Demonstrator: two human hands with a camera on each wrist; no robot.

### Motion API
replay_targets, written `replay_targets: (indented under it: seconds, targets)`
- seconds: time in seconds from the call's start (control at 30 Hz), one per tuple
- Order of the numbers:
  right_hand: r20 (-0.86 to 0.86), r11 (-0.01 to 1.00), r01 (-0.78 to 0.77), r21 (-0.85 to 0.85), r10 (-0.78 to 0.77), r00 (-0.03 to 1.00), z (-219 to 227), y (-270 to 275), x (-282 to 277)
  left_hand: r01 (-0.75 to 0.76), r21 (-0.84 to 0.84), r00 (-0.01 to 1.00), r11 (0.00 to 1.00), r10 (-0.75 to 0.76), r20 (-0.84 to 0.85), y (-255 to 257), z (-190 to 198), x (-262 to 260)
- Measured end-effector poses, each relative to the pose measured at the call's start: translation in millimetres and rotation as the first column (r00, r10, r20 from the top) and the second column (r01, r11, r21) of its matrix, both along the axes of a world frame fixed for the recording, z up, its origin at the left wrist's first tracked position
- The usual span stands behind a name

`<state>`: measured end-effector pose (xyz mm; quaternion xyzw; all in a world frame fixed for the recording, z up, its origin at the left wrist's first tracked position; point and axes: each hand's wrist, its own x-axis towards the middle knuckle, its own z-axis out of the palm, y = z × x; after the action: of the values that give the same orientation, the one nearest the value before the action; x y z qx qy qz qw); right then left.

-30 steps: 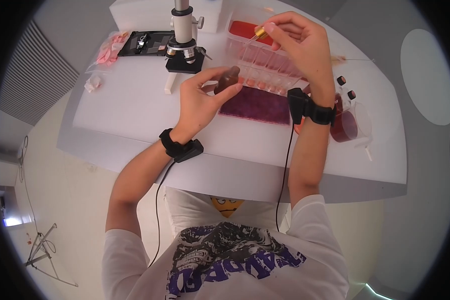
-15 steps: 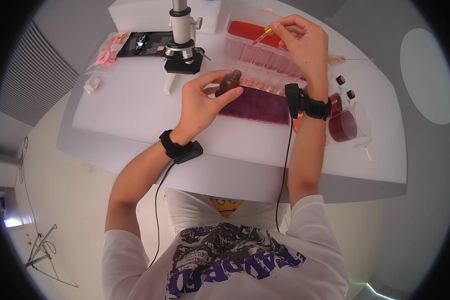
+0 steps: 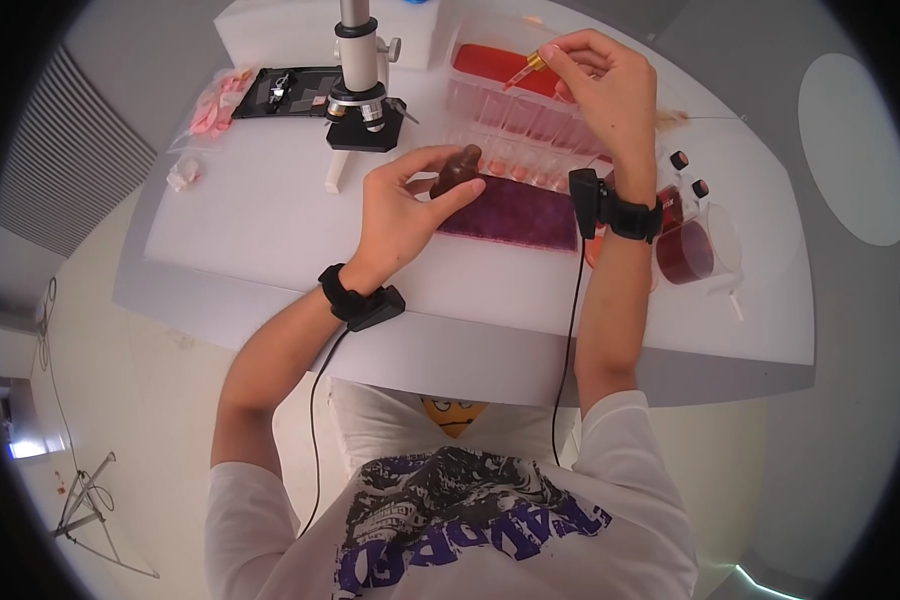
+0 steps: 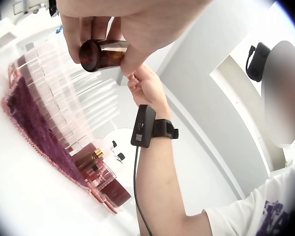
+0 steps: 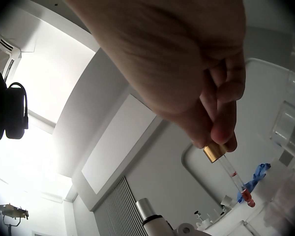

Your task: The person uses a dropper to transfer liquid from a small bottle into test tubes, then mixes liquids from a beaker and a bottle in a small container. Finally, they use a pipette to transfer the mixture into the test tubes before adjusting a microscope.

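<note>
My left hand grips a small brown glass bottle between thumb and fingers, above the left end of a purple cloth. In the left wrist view the round base of the bottle faces the camera. My right hand pinches a glass dropper near its gold collar and holds it slanted, tip down to the left, over the clear rack of tubes. Red liquid shows at the low end of the dropper in the right wrist view; the fingers hide its bulb.
Behind the rack lies a tub of red liquid. A microscope and an open black case stand to the left. At right are a beaker of dark red liquid and small black-capped bottles.
My right hand has shifted slightly, lifting the dropper's tip up and to the right. The left hand still holds the bottle in nearly the same place.
</note>
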<state>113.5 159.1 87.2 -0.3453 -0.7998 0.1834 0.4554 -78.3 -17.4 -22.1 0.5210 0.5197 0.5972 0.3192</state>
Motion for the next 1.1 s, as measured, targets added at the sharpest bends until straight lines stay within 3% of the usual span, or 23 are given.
replay_targets:
  seconds: [1.1]
  targets:
    - [-0.038,0.998,-0.039,-0.048,0.037,0.999,2.4,-3.4,0.4,-0.003,0.015,1.0,1.0,0.003,-0.007,-0.1,-1.0,0.2]
